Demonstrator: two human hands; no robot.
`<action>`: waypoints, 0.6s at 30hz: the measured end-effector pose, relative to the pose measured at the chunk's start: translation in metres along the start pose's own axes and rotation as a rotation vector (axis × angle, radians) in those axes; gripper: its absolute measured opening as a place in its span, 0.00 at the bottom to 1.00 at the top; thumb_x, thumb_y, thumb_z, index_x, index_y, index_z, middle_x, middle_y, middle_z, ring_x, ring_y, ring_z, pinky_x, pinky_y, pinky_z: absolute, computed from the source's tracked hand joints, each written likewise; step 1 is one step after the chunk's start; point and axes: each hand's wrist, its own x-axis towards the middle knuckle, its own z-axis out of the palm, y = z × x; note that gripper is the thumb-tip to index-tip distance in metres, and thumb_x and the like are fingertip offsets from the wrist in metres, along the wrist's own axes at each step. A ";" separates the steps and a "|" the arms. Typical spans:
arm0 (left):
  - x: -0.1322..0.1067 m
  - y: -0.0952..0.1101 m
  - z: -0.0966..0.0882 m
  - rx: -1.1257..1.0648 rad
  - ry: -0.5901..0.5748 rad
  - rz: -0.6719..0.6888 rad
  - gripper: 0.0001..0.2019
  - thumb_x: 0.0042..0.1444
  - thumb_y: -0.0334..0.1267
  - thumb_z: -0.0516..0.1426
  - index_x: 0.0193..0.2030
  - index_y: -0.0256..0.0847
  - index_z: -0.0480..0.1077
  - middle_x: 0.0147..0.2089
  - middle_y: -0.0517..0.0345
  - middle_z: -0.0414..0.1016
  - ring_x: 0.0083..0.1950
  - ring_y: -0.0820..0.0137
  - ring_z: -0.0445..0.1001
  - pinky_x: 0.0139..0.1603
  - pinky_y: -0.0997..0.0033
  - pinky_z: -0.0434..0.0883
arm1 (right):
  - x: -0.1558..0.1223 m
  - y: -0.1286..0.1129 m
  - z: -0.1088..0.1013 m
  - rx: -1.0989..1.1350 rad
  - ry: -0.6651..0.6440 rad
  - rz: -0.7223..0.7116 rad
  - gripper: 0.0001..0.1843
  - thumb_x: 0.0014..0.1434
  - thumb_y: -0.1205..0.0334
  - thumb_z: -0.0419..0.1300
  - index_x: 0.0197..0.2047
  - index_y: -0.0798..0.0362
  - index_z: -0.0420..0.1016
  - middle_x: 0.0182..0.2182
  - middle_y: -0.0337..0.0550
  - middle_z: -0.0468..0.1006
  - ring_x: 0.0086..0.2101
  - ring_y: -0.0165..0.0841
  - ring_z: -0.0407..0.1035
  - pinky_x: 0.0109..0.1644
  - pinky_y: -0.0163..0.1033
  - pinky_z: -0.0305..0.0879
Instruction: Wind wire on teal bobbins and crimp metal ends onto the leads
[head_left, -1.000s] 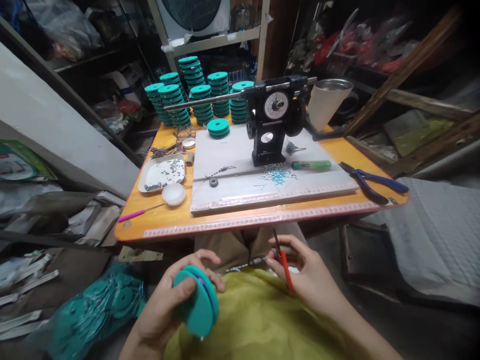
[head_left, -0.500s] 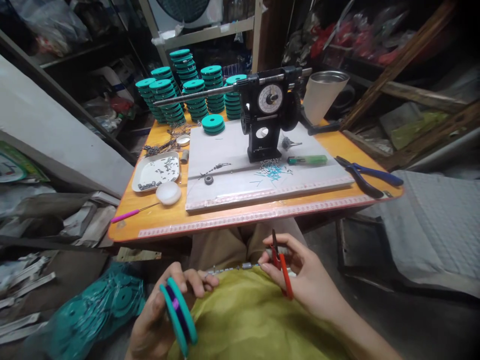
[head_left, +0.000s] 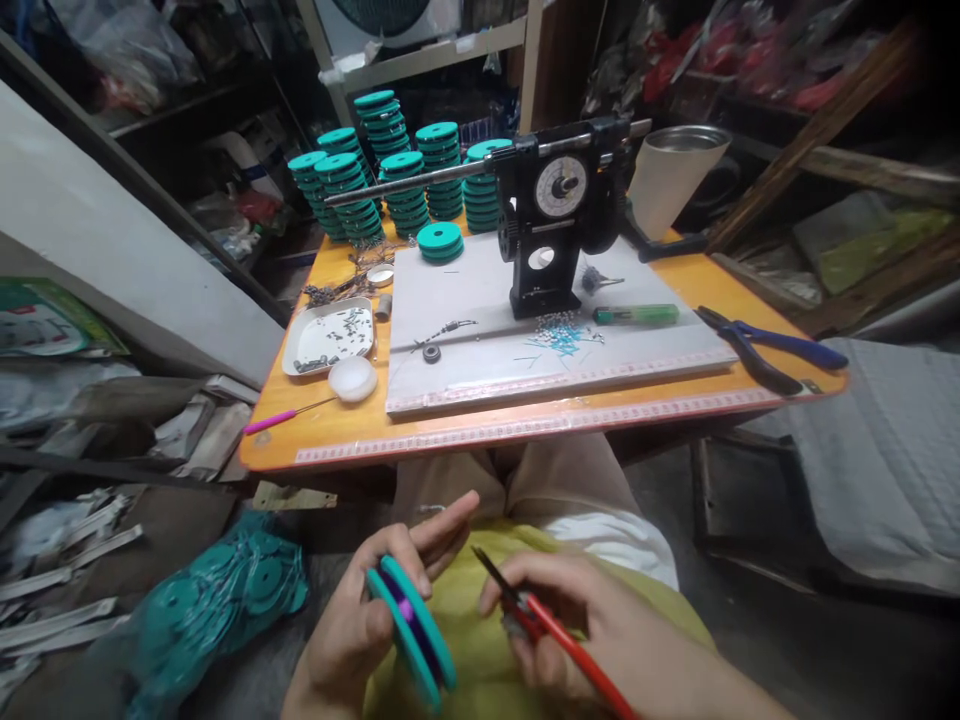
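My left hand grips a teal spool wound with purple wire, held on edge over my lap. Its fingers curl round the spool's rim, with the index finger stretched out toward my right hand. Close beside it, my right hand is closed round red-handled cutters, whose dark tips point up and left toward the spool. Both hands hover above a yellow-green cloth on my lap, just below the table's near edge.
An orange table ahead carries a black winding machine with a dial, stacks of teal spools, a metal tray of small parts, a green lighter, blue-handled pliers and a metal cup. A bag of teal discs lies at lower left.
My right hand with the cutters has dropped lower and moved left, close to the spool. The left hand has shifted slightly right with the spool. The strand stretched between the hands no longer shows.
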 end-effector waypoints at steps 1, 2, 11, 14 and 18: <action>-0.001 0.000 0.000 0.001 0.000 -0.001 0.13 0.51 0.48 0.65 0.35 0.41 0.74 0.66 0.42 0.63 0.71 0.51 0.52 0.69 0.49 0.45 | 0.003 -0.001 0.004 0.041 -0.070 0.030 0.22 0.54 0.48 0.67 0.45 0.53 0.71 0.26 0.35 0.69 0.24 0.23 0.63 0.25 0.26 0.57; -0.001 0.000 0.001 0.000 0.003 -0.002 0.13 0.50 0.48 0.65 0.34 0.41 0.74 0.67 0.43 0.62 0.71 0.51 0.52 0.69 0.50 0.45 | 0.006 0.000 0.007 0.084 -0.130 0.054 0.24 0.55 0.43 0.65 0.45 0.54 0.70 0.25 0.35 0.69 0.23 0.23 0.63 0.24 0.26 0.56; 0.002 -0.003 0.013 -0.072 0.083 -0.067 0.14 0.44 0.47 0.69 0.29 0.39 0.73 0.66 0.41 0.64 0.67 0.47 0.59 0.64 0.52 0.60 | 0.020 0.009 0.014 0.180 -0.202 0.065 0.28 0.60 0.36 0.54 0.40 0.57 0.68 0.23 0.38 0.70 0.17 0.19 0.59 0.19 0.23 0.54; 0.005 -0.003 0.014 -0.053 0.078 -0.079 0.16 0.42 0.47 0.69 0.29 0.39 0.73 0.64 0.39 0.65 0.66 0.45 0.61 0.63 0.50 0.61 | 0.020 0.005 0.015 0.186 -0.158 0.066 0.28 0.57 0.36 0.58 0.39 0.57 0.69 0.21 0.34 0.67 0.15 0.18 0.58 0.17 0.22 0.51; 0.006 -0.007 0.013 -0.046 0.061 -0.078 0.15 0.44 0.47 0.69 0.31 0.39 0.74 0.64 0.39 0.66 0.66 0.46 0.62 0.64 0.49 0.59 | 0.016 -0.003 0.014 0.149 -0.148 0.047 0.28 0.55 0.36 0.59 0.37 0.56 0.68 0.19 0.31 0.65 0.15 0.18 0.59 0.17 0.22 0.51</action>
